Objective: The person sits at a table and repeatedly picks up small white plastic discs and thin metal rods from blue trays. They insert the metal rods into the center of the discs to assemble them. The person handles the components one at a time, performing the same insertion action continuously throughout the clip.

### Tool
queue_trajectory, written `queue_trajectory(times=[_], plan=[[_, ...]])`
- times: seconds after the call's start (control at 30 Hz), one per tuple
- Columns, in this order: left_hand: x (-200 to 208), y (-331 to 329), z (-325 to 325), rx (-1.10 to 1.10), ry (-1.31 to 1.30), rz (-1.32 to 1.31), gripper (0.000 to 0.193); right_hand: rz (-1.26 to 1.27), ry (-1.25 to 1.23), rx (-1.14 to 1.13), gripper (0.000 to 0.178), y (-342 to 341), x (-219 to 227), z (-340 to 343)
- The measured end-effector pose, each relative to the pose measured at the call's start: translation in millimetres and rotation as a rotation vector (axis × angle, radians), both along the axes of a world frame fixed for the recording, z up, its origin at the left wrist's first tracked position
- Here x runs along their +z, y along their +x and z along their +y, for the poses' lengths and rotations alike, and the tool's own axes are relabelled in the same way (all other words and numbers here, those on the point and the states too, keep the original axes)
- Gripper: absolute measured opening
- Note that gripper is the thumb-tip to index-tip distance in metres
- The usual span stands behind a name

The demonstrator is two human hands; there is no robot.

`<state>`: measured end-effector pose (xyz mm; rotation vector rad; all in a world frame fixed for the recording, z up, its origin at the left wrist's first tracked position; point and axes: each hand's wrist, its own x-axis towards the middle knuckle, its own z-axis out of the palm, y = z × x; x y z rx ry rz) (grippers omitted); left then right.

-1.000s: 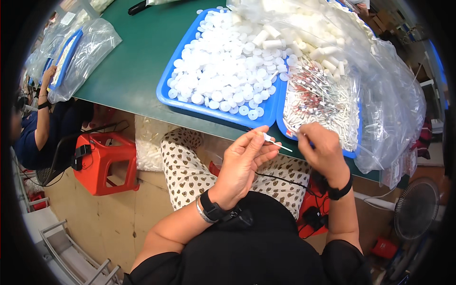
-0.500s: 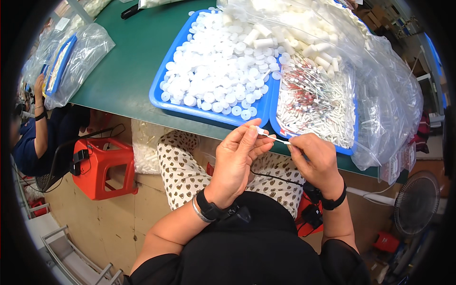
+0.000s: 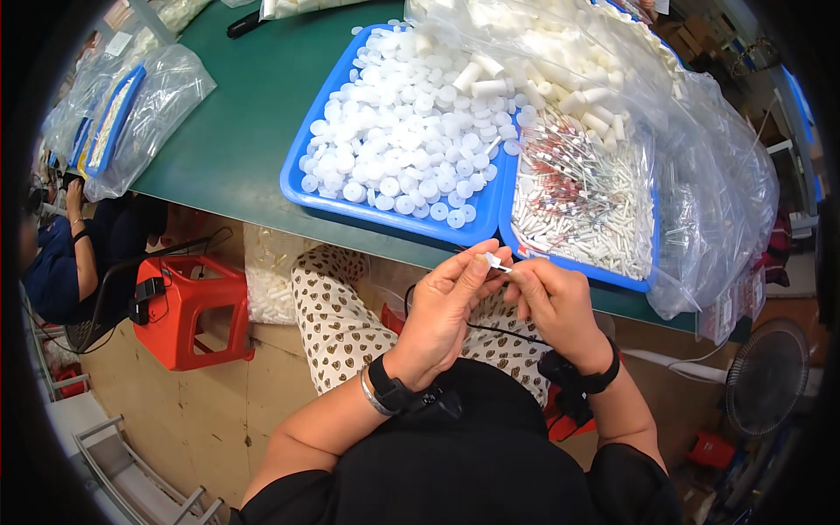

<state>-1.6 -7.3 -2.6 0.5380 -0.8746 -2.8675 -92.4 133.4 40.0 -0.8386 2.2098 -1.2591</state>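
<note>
Just in front of the trays, my left hand (image 3: 442, 311) pinches a small white plastic piece (image 3: 494, 261) between thumb and fingertips. My right hand (image 3: 560, 306) is closed close beside it, thumb and index finger pressed on the thin end running from that piece; its exact form is hidden by the fingers. Beyond my hands, a blue tray (image 3: 376, 224) is heaped with translucent white discs (image 3: 402, 131). Next to it on the right, a smaller blue tray (image 3: 604, 276) holds many tiny white parts (image 3: 560, 223) and thin leads with reddish wires (image 3: 560, 162).
White cylinders (image 3: 591, 96) lie under clear plastic bags (image 3: 717, 192) at the back right. A black marker (image 3: 243, 24) rests on the green table (image 3: 232, 122). At the left are a red stool (image 3: 192, 306) and another person's arm (image 3: 83, 249). A fan (image 3: 767, 376) stands far right.
My right hand has moved left toward my left hand, shortening the thin white length seen between them. Both hands sit slightly lower. The other person's hand at left has lowered.
</note>
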Motion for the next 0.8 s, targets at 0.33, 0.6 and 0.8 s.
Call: queue_trajectory(times=[0.33, 0.6, 0.8], plan=[[-3, 4, 1, -0.031, 0.011, -0.067, 0.039, 0.718, -0.157, 0.203, 0.020, -11, -13, -6], [8, -4, -5, -0.008, 0.050, 0.005, 0.037, 0.602, -0.148, 0.165, 0.017, -11, 1, -16], [20, -11, -35, 0.097, -0.062, 0.029, 0.037, 0.492, 0.074, -0.022, 0.019, -98, 54, -13]])
